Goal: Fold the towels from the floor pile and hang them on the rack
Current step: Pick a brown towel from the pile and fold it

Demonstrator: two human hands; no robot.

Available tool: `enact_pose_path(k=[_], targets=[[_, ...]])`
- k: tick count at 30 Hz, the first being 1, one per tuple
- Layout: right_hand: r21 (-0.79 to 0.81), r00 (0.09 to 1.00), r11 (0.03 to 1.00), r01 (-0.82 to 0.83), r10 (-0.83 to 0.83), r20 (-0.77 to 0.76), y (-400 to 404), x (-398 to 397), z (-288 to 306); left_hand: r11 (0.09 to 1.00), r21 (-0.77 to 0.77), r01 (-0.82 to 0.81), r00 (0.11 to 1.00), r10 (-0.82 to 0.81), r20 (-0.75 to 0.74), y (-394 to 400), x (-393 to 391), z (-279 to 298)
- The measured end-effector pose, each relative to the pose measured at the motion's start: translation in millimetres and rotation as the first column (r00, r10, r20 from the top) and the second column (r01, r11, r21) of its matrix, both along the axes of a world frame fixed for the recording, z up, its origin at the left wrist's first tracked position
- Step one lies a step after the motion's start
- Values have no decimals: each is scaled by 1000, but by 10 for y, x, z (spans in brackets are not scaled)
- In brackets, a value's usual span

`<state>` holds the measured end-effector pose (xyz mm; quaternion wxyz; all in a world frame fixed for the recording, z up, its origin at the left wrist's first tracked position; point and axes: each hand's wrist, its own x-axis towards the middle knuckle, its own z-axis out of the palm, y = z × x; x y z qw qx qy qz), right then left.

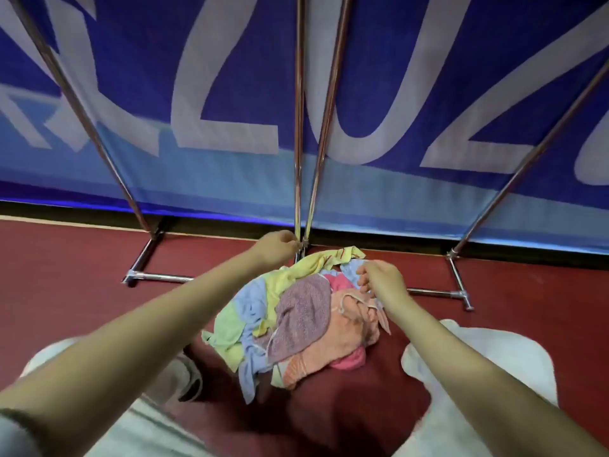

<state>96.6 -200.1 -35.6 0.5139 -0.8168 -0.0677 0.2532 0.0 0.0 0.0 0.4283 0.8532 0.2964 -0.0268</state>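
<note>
Your left hand [280, 247] pinches the yellow towel [306, 268] at the pile's far edge by the rack [298, 127]; your right hand [379, 280] curls on nothing I can confirm. Pile [296, 324] sits on the red floor [66, 275]: soft, light, floppy, so grip corners

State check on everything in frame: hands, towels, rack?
left hand: fingers curled, pinching the far edge of the yellow towel
right hand: fingers curled over the pile; whether it grips cloth cannot be told
yellow towel: crumpled, far edge lifted
towel pile: heaped on the red floor, unfolded
rack: standing behind the pile, visible bars bare
</note>
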Motion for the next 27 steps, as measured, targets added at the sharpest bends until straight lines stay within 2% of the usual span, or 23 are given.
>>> enact_pose_path(k=[4, 7, 13, 16, 19, 23, 27], targets=[[-156, 994, 987, -32, 16, -106, 49, 206, -671, 998, -23, -52, 989, 48, -142, 239, 168, -648], [-265, 991, 963, -49, 14, -135, 138, 391, -1291, 995, -55, -83, 980, 72, -184, 339, 368, -1204], [-386, 980, 910, -153, 90, -176, 477, 796, -2353, 1000, -18, 15, 944, -20, -329, 544, 874, -2256], [-389, 989, 919, -69, 12, -148, 740, 1022, -2675, 999, 28, 39, 919, -25, -393, 647, 1135, -2715], [-415, 990, 906, -89, 37, -133, 989, 1147, -3025, 996, 83, 41, 874, 4, -485, 678, 1279, -3121], [-406, 986, 910, -80, 13, -165, 1190, 1166, -3332, 999, -3, -38, 845, 31, -534, 660, 1397, -3526], [-362, 967, 916, -173, 88, -239, 1280, 1212, -3616, 996, -47, -72, 869, 39, -493, 602, 1422, -3714]])
